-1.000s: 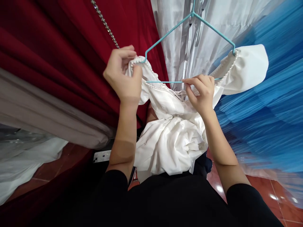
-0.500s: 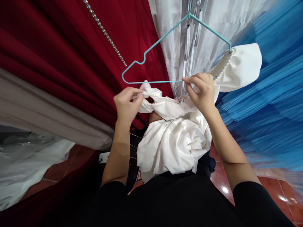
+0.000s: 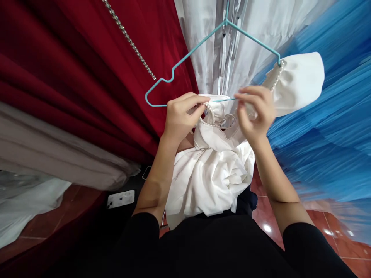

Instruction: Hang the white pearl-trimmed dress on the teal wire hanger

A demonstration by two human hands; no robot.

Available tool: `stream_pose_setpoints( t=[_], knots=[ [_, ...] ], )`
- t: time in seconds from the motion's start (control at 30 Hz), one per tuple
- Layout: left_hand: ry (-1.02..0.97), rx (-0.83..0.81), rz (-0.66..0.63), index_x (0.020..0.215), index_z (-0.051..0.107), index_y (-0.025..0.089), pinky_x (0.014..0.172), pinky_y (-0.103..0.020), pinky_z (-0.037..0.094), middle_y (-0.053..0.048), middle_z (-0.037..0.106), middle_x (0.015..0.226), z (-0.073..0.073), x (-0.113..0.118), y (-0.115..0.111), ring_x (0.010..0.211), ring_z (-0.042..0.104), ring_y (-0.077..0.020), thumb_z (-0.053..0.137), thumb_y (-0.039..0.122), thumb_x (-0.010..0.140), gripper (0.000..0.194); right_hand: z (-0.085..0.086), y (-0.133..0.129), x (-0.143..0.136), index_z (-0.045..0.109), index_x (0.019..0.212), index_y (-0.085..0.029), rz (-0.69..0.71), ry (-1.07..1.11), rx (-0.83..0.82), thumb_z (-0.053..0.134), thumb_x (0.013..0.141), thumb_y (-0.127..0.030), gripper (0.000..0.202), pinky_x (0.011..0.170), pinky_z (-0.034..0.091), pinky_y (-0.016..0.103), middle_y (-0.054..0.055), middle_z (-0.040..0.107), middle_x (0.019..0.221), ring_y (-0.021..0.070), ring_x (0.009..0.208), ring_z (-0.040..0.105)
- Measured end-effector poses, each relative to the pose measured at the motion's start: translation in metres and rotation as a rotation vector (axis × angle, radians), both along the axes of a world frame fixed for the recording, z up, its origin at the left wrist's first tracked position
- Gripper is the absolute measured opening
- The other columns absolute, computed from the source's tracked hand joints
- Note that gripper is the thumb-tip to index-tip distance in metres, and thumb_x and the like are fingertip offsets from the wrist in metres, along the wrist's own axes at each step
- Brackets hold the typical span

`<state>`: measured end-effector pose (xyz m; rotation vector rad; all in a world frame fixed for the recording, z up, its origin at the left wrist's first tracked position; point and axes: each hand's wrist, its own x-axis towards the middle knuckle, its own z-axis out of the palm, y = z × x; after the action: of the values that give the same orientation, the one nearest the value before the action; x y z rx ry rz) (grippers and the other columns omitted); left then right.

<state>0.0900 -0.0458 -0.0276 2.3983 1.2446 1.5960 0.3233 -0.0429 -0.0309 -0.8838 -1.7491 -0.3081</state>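
A white dress [image 3: 208, 181] with pearl-trimmed edges lies bunched in front of my body. One puffed sleeve [image 3: 301, 83] hangs on the right end of a thin turquoise hanger [image 3: 199, 43]. With thumb and fingertips closed, my left hand [image 3: 185, 116] pinches the dress's pearl-edged strap just by the hanger's bottom bar. My right hand [image 3: 256, 112], slightly blurred, has its curled fingers and thumb around that bar, near the sleeve. The left end of the hanger bears no cloth. Part of the neckline is hidden behind my right hand.
Red drapery [image 3: 87, 58] with a beaded chain [image 3: 130, 40] hangs at the left, above greyish fabric [image 3: 58, 143]. White cloth [image 3: 197, 34] and a metal rail [image 3: 224, 54] are behind the hanger. Blue tulle [image 3: 324, 146] fills the right. A phone [image 3: 121, 199] lies at lower left.
My left hand has moved right with the strap, from left of the dress to the hanger's bottom bar. My right hand has slid slightly right along the bar.
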Motion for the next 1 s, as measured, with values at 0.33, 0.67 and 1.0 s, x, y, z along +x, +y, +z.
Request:
stream_pose_setpoints(
  t=[0.33, 0.67, 1.0],
  knots=[
    [0.031, 0.047, -0.073, 0.103, 0.081, 0.023, 0.092, -0.033, 0.061, -0.001, 0.082, 0.105, -0.005, -0.007, -0.002, 0.103, 0.078, -0.0203, 0.063, 0.009, 0.098, 0.023, 0.034, 0.065, 0.069, 0.074, 0.106, -0.026, -0.183, 0.117, 0.024, 0.078, 0.085, -0.016, 0.023, 0.092, 0.055, 0.04, 0.009, 0.078, 0.106, 0.0236, 0.101, 0.068],
    [0.045, 0.073, -0.029, 0.1, 0.081, 0.021, 0.086, -0.033, 0.059, -0.003, 0.08, 0.097, 0.001, -0.02, 0.0, 0.091, 0.074, -0.0201, 0.064, 0.009, 0.096, 0.021, 0.076, 0.045, 0.078, 0.077, 0.089, -0.022, -0.314, -0.019, -0.307, 0.075, 0.082, -0.01, 0.014, 0.078, 0.057, 0.034, 0.006, 0.082, 0.091, 0.0189, 0.084, 0.077],
    [0.05, 0.002, -0.015, 0.1, 0.079, 0.021, 0.078, -0.033, 0.055, -0.002, 0.075, 0.094, 0.001, -0.019, 0.002, 0.088, 0.071, -0.0194, 0.063, 0.009, 0.094, 0.021, 0.04, 0.036, 0.124, 0.082, 0.095, -0.018, -0.442, 0.081, -0.292, 0.074, 0.085, -0.014, 0.013, 0.068, 0.052, 0.031, 0.008, 0.082, 0.086, 0.0144, 0.073, 0.072]
  ],
)
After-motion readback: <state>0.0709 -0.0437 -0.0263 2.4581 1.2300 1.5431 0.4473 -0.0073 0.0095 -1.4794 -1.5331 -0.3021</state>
